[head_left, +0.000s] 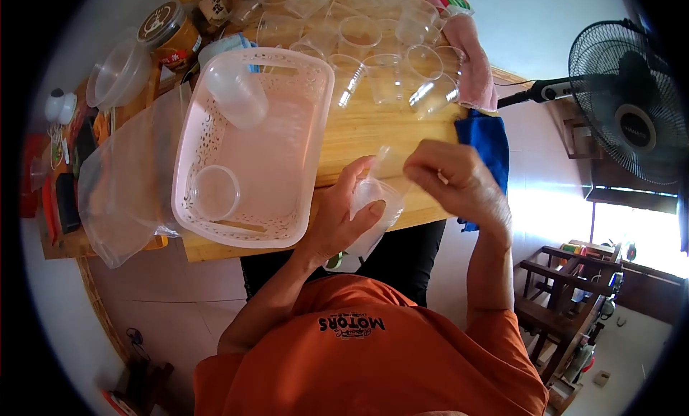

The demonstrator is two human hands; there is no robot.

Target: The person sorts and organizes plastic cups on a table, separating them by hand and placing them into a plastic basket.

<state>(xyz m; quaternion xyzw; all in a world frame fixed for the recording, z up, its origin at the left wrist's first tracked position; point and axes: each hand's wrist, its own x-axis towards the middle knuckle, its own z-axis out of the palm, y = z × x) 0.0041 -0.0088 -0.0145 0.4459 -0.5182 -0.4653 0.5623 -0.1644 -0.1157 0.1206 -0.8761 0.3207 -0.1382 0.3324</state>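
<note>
My left hand is wrapped round a clear plastic cup near the front edge of the wooden table. Above and to the right of it, my right hand has its fingers pinched together. A clear strip stands at the cup's rim, between the hands; whether the right fingers hold it is too blurred to tell. Left of my hands sits a pink basket, with stacked clear cups at its back and a single clear cup in its front left corner.
Several clear cups stand or lie across the table's back. A pink cloth and a blue cloth hang at the right edge. Beyond is a black fan. A plastic bag and jars are at the left.
</note>
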